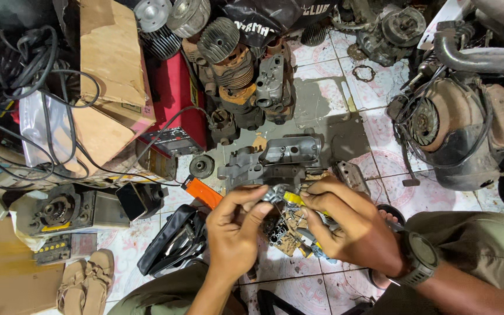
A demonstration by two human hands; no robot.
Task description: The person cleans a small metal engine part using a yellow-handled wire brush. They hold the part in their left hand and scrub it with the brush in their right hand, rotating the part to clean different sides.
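The left hand (237, 224) and the right hand (351, 224) meet over a small silvery cast-metal part (275, 193), held above the tiled floor (322, 81) just in front of a grey cast-metal engine casing (290, 154). The left fingers (251, 198) pinch shut on the part from its left side. The right fingers (316, 195) close on a thin yellow-handled tool (294, 200) touching the part; its tip is hidden. The work goes best, I judge, with the left pinch firm and steady while the right hand makes small, controlled motions.
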